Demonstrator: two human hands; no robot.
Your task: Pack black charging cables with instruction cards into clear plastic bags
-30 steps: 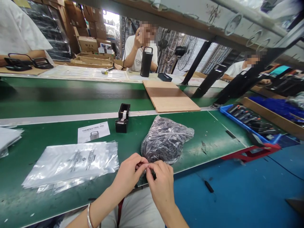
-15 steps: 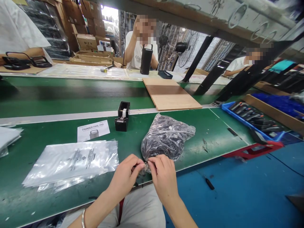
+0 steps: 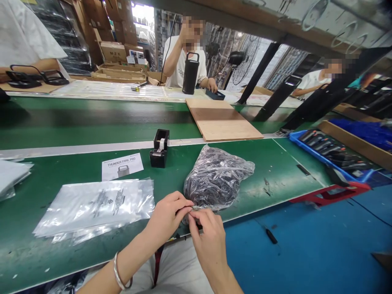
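Observation:
A clear plastic bag (image 3: 219,179) full of dark, tangled-looking contents lies on the green bench in front of me. At its near end, the gathered neck is pinched between the fingertips of my left hand (image 3: 170,212). My right hand (image 3: 208,232) also has thumb and fingers closed on that neck, right beside the left. The fingers partly hide the gathered plastic, so any tie there cannot be made out. Left of my hands lies a stack of printed clear bags (image 3: 98,204). Behind the stack is a Thunder Trail Pro leaflet (image 3: 122,165).
A black tape dispenser (image 3: 159,149) stands beyond my left hand. A wooden board (image 3: 225,120) lies farther back. At right are a blue tray (image 3: 333,153) of dark parts and a red frame (image 3: 333,194) at the bench edge. A co-worker (image 3: 186,61) sits opposite, behind a black speaker (image 3: 190,73).
My hands have shifted slightly at the bag's neck, the left now a little higher and over the right. The co-worker opposite has moved a hand from the speaker to a small dark box.

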